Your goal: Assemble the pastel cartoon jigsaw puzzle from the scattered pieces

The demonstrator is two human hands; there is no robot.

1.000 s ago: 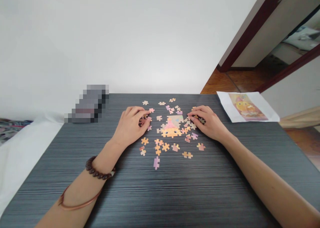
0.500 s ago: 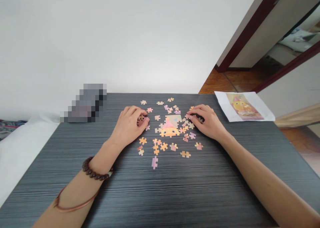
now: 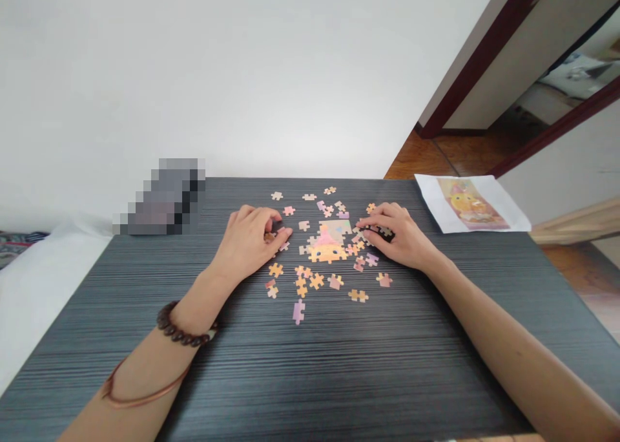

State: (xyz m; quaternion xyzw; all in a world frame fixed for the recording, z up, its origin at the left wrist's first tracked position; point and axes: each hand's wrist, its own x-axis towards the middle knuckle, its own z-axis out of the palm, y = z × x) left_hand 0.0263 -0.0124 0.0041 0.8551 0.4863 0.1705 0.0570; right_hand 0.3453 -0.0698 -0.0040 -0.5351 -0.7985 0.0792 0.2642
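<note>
- Two hands are at the jigsaw in the head view, the only view supplied; the left hand (image 3: pixel 249 240) shows the clearest change, its thumb and forefinger now spread wider than half a second ago.
- Left grip: partly open, a gap visible between thumb and forefinger. No piece is seen pinched there; what the curled fingers cover cannot be told. Loose pieces lie below the thumb and under the palm.
- Right hand (image 3: pixel 401 235): fingers bent over loose pieces (image 3: pixel 360 245), thumb and forefinger near each other. Whether a piece is held cannot be told. Its fingertips sit slightly nearer the joined section than half a second ago.
- Joined section (image 3: pixel 329 242): flat on the dark table (image 3: pixel 290 384), between the hands, eyes and pink hat showing. No added piece is evident, so the work appears to be at sorting or selecting rather than fitting.
- Compared with one second ago: the left forefinger stands apart from the pink piece (image 3: pixel 289 210), which it then adjoined.
- Unchanged in arrangement: the purple piece (image 3: pixel 298 312) nearest the wearer, and the orange piece (image 3: pixel 371 208) beside the right hand.
- Printed sheet (image 3: pixel 488 223): at far right, in place. The whole scene sits slightly left and higher in frame, consistent with a small head movement.
</note>
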